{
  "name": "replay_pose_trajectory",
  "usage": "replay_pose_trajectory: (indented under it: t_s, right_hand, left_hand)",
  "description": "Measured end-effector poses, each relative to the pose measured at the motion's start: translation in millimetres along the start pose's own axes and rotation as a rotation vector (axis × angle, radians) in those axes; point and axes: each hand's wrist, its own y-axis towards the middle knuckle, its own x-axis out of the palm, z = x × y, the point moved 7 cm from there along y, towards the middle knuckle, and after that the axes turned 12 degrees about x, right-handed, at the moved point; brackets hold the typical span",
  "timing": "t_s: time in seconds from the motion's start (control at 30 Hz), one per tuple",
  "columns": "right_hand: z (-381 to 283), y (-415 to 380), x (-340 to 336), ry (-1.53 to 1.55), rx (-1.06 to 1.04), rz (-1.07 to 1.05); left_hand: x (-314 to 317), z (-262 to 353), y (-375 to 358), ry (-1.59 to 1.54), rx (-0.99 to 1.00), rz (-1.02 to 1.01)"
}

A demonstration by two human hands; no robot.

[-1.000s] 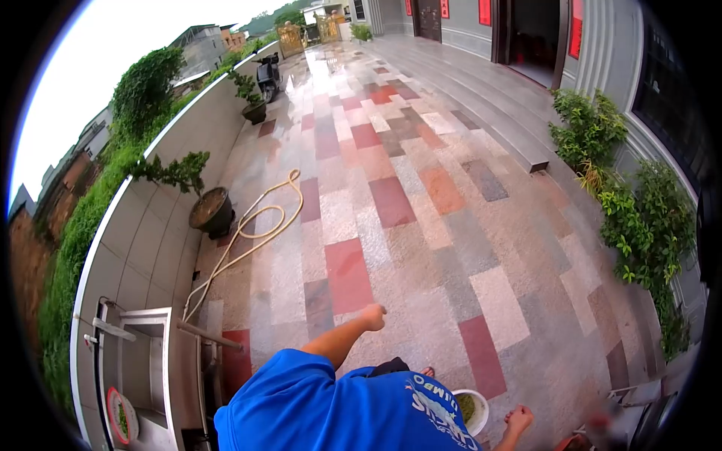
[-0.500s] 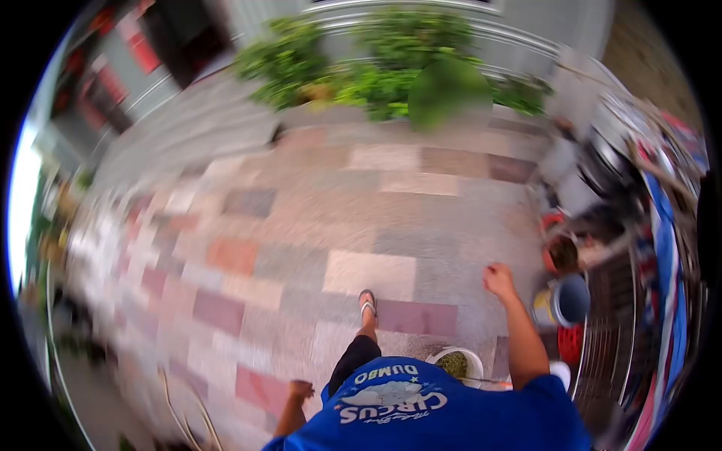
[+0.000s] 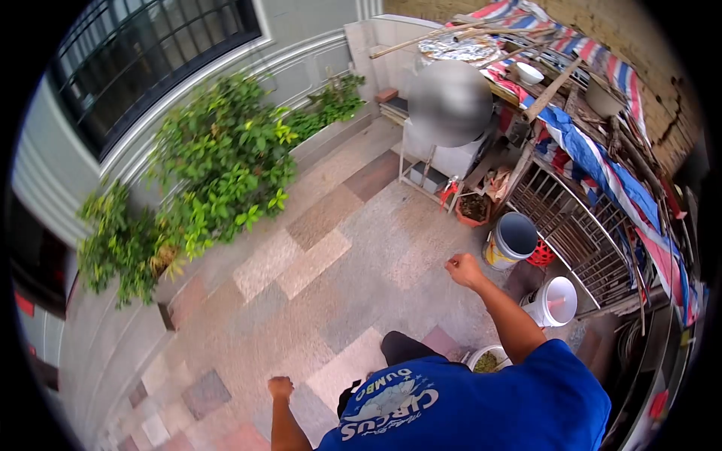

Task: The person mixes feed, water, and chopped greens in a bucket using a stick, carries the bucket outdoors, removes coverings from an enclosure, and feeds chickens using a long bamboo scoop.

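My right hand (image 3: 463, 270) is stretched forward over the paving with its fingers curled in. I see nothing in it. Closest to it is a bucket (image 3: 512, 242) with a grey inside, a little to its right and apart from it. Low on the left, my left hand (image 3: 280, 388) hangs over the tiles, closed into a loose fist with nothing showing in it. A white bucket (image 3: 487, 359) holding chopped green stuff stands by my body, partly hidden by my blue shirt (image 3: 481, 406).
Leafy bushes (image 3: 218, 165) grow along the wall. On the right are a white bucket (image 3: 558, 302), a red basket (image 3: 541, 254), a potted plant (image 3: 473, 207), a metal rack (image 3: 564, 225) and a striped tarp (image 3: 575, 135) with sticks on it.
My view has turned to the right, so the bushes now lie left and the rack and buckets show more fully. Both hands stay curled; my stepping foot has gone from sight.
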Motion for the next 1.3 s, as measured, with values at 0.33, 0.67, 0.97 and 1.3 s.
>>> replay_pose_trajectory:
  t_s: [0.33,0.67,0.97,1.3]
  right_hand:
    - [-64.6,211.4,22.8,0.050,0.086,0.100]
    - [-396.2,417.6,-90.2,-0.188,-0.508,0.563]
    - [-555.5,609.0,-85.7,-0.894,-0.827,0.865]
    - [-519.1,676.5,-155.9,-1.094,-0.136,0.579]
  left_hand:
    - [38.7,306.5,266.5,-0.496,0.070,-0.136]
    - [46.0,587.6,458.1,-0.569,0.301,-0.365]
    - [99.3,799.6,654.1,-0.611,0.477,-0.553]
    - [160.2,1083.7,742.8,-0.527,0.792,-0.915]
